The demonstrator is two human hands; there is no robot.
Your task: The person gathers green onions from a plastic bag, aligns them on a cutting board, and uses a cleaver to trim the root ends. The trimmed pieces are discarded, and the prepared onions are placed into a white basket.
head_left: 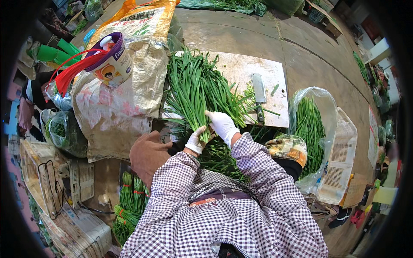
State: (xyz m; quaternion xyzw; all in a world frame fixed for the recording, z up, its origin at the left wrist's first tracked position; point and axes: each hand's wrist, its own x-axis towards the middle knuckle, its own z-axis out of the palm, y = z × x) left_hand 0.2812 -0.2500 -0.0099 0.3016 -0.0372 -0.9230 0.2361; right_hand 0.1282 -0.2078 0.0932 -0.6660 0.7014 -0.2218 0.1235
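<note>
My left hand (196,140), in a white glove, is closed around the lower ends of a bunch of green garlic chives (197,113). My right hand (223,125), gloved too, touches the same stalks just above it with thumb and forefinger; whether it grips them cannot be told. The long leaves point away from me over a pale cutting board (271,77), where more chives lie. A cleaver (258,88) with a black handle rests on the board among cut stalk pieces (248,93). Loose greens (222,154) fill the space below my hands, over my lap.
Left of the board, a tub (113,69) holding red ties stands on woven sacks (145,74). Tied bundles (132,193) lie at lower left. On the right are a clear plastic bag of chives (308,129) and a white plastic crate (337,161).
</note>
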